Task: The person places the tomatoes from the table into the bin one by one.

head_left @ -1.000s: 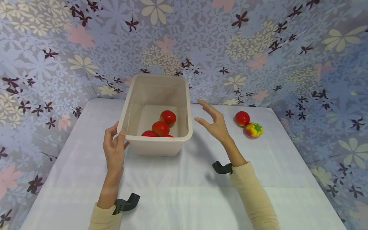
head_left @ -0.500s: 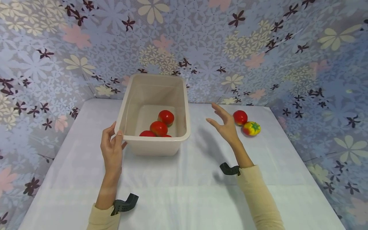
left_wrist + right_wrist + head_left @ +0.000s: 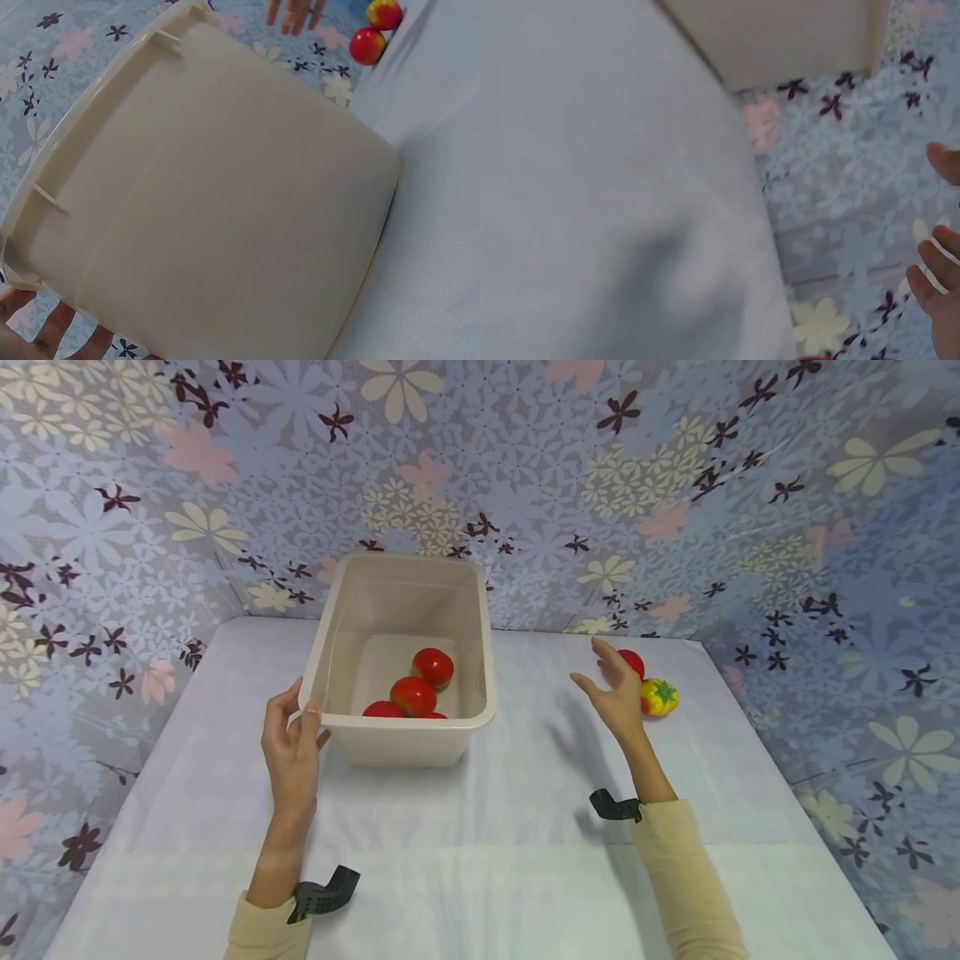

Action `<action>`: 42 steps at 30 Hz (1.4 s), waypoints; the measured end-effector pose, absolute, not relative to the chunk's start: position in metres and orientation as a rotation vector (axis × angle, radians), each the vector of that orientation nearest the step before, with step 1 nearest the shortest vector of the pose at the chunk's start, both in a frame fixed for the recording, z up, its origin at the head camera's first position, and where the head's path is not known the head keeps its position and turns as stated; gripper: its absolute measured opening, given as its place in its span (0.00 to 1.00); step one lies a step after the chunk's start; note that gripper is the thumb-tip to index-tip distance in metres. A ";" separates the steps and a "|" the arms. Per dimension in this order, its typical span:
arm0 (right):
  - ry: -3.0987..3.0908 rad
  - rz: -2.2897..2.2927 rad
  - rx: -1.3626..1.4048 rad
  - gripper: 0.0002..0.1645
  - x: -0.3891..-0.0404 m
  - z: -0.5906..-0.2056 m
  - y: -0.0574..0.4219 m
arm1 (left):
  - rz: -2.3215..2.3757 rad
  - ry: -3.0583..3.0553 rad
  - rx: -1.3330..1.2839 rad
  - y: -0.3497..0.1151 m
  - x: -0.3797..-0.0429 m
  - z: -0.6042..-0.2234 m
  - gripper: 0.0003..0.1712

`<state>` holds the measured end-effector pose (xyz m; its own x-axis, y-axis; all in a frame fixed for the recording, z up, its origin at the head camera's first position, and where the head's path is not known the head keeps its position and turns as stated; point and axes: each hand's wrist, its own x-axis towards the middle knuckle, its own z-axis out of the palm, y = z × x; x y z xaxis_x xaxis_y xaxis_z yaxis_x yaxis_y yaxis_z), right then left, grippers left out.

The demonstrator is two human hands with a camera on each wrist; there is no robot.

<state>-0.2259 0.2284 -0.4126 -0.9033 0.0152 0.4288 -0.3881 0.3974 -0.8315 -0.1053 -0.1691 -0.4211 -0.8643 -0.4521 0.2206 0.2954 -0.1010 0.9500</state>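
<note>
A beige plastic bin (image 3: 408,722) stands on the table, left of centre. My left hand (image 3: 292,756) grips its near left corner, thumb on the rim and fingers beneath it. Inside lie several red toy tomatoes, such as one at the back (image 3: 432,667) and one before it (image 3: 414,696); the near wall partly hides others. My right hand (image 3: 621,700) hovers over the table with fingers spread and nothing in them. Just beyond it is a red tomato (image 3: 632,661), partly covered by the hand, beside a yellow-red tomato (image 3: 662,697) with a green leafy top.
A white cloth (image 3: 480,877) covers the table. Flower-patterned fabric (image 3: 525,485) rises behind the table and along both sides. The bin's far end stands near the back fabric. Each wrist carries a black camera mount (image 3: 326,893).
My right hand has moved right, away from the bin and up to the two loose tomatoes. The left hand keeps its hold on the bin, which stays in place.
</note>
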 end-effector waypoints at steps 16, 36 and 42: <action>-2.220 1.314 -0.076 0.39 -0.238 -0.447 0.283 | -2.000 -1.709 0.166 -0.169 -0.105 -0.422 0.23; -2.314 1.226 -0.413 0.49 -0.236 -0.465 0.326 | -1.987 -1.735 0.171 -0.170 -0.104 -0.421 0.23; -2.348 1.226 -0.466 0.53 -0.236 -0.472 0.331 | -1.987 -1.736 0.168 -0.170 -0.104 -0.421 0.23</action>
<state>-0.2365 0.3312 -0.4721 -0.8425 0.4866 0.2313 0.0883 0.5483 -0.8316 -0.1040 -0.1700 -0.4207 -0.8713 -0.4368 0.2237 0.2803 -0.0688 0.9574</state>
